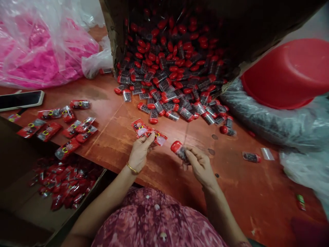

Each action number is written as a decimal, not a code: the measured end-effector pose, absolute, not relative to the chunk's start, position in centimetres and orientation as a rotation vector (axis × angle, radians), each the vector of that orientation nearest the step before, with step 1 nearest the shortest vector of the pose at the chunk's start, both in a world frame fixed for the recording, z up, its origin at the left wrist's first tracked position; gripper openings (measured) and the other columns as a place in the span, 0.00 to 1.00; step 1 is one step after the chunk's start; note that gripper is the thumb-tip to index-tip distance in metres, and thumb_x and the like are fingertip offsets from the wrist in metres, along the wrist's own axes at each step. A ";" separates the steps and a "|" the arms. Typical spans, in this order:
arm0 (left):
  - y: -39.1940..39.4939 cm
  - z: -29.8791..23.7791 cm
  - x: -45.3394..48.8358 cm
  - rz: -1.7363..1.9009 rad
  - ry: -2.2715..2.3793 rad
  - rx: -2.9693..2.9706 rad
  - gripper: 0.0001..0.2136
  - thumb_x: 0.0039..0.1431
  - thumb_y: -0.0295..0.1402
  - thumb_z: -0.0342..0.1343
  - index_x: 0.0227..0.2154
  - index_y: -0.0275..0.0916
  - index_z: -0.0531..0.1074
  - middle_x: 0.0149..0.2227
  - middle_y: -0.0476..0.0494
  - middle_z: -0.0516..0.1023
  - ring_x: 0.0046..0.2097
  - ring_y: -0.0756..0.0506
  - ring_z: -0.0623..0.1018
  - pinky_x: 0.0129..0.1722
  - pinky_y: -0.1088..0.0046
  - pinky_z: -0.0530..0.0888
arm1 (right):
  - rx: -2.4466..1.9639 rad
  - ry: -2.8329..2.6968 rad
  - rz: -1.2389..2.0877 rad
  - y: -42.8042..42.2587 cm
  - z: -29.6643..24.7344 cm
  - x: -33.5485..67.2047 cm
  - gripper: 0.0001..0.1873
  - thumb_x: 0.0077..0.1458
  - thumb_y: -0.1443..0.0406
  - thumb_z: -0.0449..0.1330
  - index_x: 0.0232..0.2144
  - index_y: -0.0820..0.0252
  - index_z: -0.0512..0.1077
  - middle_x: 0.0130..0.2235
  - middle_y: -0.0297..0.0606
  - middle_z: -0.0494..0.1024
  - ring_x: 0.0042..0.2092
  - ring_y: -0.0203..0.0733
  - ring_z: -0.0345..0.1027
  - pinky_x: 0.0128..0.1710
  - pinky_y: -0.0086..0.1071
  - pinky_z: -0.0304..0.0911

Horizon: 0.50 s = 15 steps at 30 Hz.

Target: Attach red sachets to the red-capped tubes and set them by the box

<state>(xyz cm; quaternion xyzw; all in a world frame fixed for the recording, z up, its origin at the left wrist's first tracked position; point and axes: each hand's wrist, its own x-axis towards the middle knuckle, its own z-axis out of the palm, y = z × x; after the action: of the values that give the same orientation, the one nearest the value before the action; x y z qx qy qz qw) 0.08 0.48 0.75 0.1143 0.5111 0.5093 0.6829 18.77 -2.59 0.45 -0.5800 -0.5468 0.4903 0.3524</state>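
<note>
My left hand (142, 151) pinches red printed wrappers (140, 127) with small clear windows, fanned out to both sides of the thumb. In my right hand (199, 164) is a small clear container with a red cap (177, 146) and dark contents, its cap pointing left toward the wrappers. The two hands are apart, just above the table's near edge. Beyond them, a heap of similar red-capped containers (167, 87) spills from a tipped cardboard box (113, 44). Left of my left hand lie several containers in red wrappers (68, 148).
An open carton (77, 202) below the table edge holds many wrapped containers. A phone (22, 100) and a bag of pink pieces (48, 51) lie left. Rightward, an upturned red tub (288, 72) rests on a filled plastic bag (259, 116). One loose container (251, 157) lies nearby.
</note>
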 end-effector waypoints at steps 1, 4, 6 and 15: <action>0.4 0.7 0.1 1.143 1.150 0.271 0.20 0.27 0.45 0.69 0.20 0.35 0.74 0.21 0.49 0.76 0.25 0.53 0.73 0.29 0.78 0.69 | -1.469 -1.412 1.332 -2.9 1.1 18.5 0.20 0.55 0.53 0.51 0.38 0.63 0.70 0.15 0.27 0.66 0.15 0.32 0.61 0.18 0.26 0.59; 0.2 0.3 0.2 1.173 1.172 0.364 0.19 0.28 0.45 0.69 0.21 0.34 0.75 0.22 0.49 0.76 0.26 0.53 0.72 0.29 0.77 0.68 | -1.412 -1.439 1.429 -2.9 2.2 17.7 0.18 0.52 0.53 0.55 0.35 0.63 0.71 0.18 0.29 0.68 0.15 0.29 0.60 0.16 0.24 0.57; -0.1 -0.1 0.2 1.198 1.191 0.472 0.18 0.32 0.45 0.67 0.21 0.34 0.76 0.23 0.49 0.76 0.26 0.53 0.71 0.30 0.77 0.68 | -1.407 -1.452 1.483 -2.6 2.4 17.4 0.18 0.50 0.53 0.56 0.33 0.63 0.72 0.20 0.29 0.69 0.15 0.28 0.58 0.15 0.23 0.55; -0.1 -0.6 -0.3 1.168 1.245 0.677 0.13 0.39 0.41 0.66 0.19 0.34 0.75 0.21 0.50 0.75 0.25 0.52 0.70 0.30 0.76 0.67 | -1.408 -1.292 1.571 -1.9 1.5 16.7 0.19 0.47 0.52 0.57 0.33 0.63 0.72 0.18 0.28 0.68 0.15 0.28 0.59 0.14 0.23 0.58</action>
<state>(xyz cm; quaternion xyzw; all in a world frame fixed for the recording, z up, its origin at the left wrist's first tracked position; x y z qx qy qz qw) -0.32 -0.07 -0.58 0.2927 0.5385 0.5055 0.6073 16.66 -1.87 1.46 -0.5378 -0.4934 0.6000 0.3277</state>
